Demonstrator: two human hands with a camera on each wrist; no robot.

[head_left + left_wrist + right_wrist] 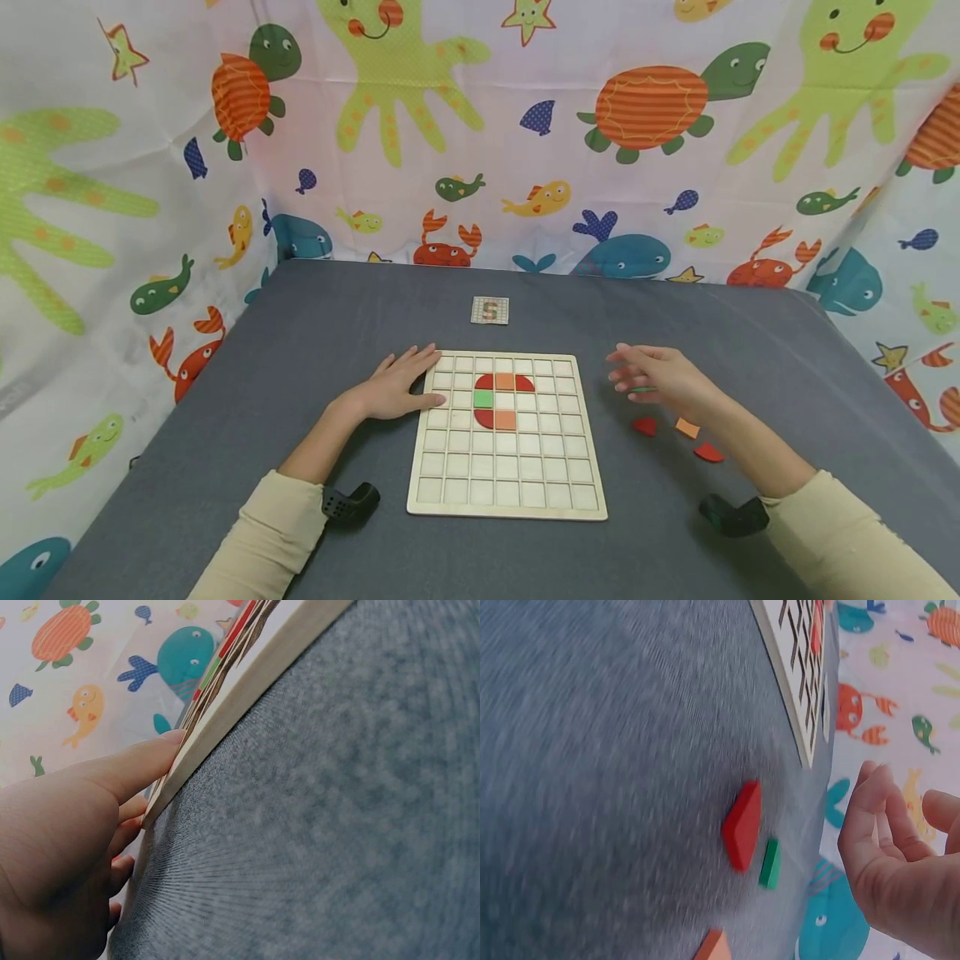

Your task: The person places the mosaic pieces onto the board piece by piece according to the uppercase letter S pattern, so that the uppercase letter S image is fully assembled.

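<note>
On the dark grey cloth (pixel 510 558), I watch a pale wooden grid board (pixel 507 493), the left hand (pixel 393 387) resting straight-fingered on its left edge; a sideways push there could skid it. The right hand (pixel 667 379), thumb and fingertips apart, nothing held, hovers to the board's right; dipping carelessly, it could scatter the flat red curved-edge piece (pixel 708 452), orange tile (pixel 687 428) and small green piece (pixel 770 864).

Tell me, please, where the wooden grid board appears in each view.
Head: wooden grid board, just below centre.
Left wrist: slants from the top edge down toward the left.
Right wrist: at the top, right of centre, partly cut off.
Shared landmark: the sea-animal backdrop.
</note>
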